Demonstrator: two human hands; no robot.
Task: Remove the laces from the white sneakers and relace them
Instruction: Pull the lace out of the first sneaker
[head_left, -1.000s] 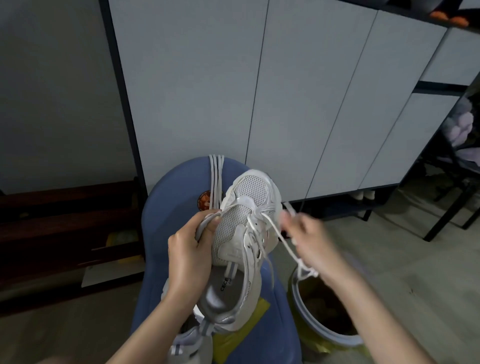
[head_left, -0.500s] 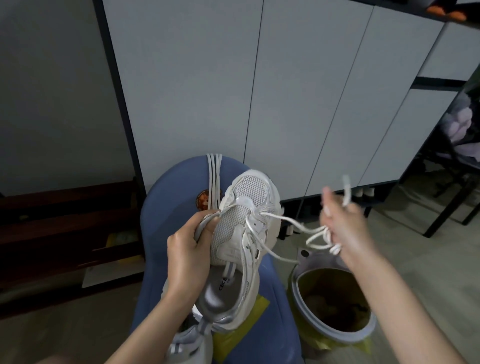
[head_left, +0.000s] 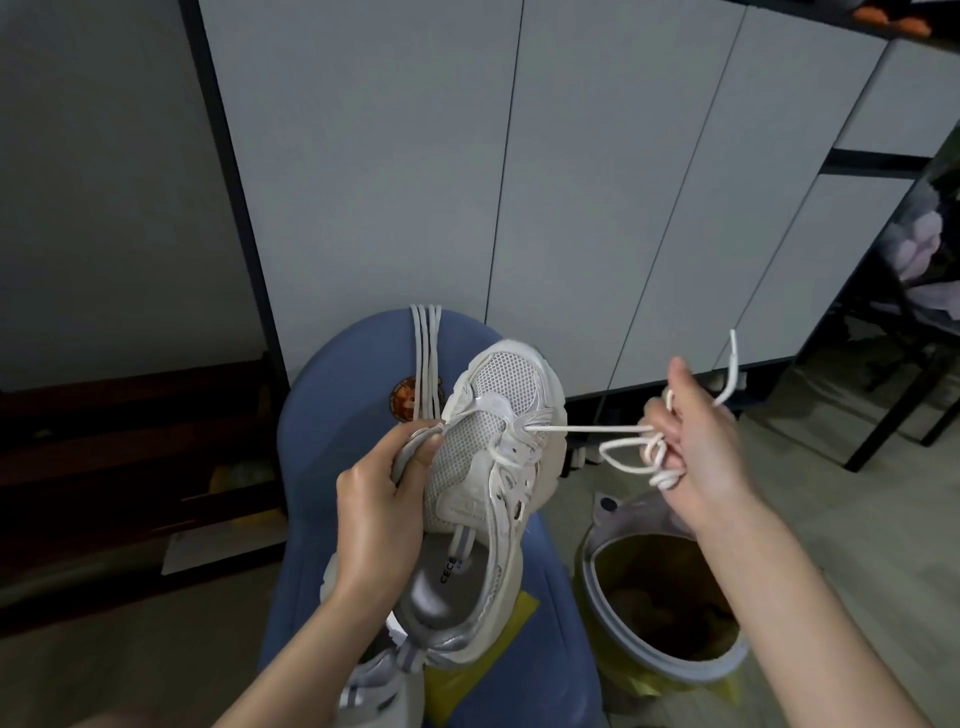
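Above the blue chair (head_left: 332, 415), the left hand (head_left: 379, 509) grips a mesh-toed white sneaker (head_left: 488, 467); at three o'clock, the right hand (head_left: 701, 447) pinches its taut round lace (head_left: 592, 429).

I have one wide view, from the camera on the person's head. It looks forward and down, close over both hands (head_left: 519, 483) and a blue chair (head_left: 332, 415), with the cabinet doors (head_left: 467, 182) and floor (head_left: 857, 519) farther off.
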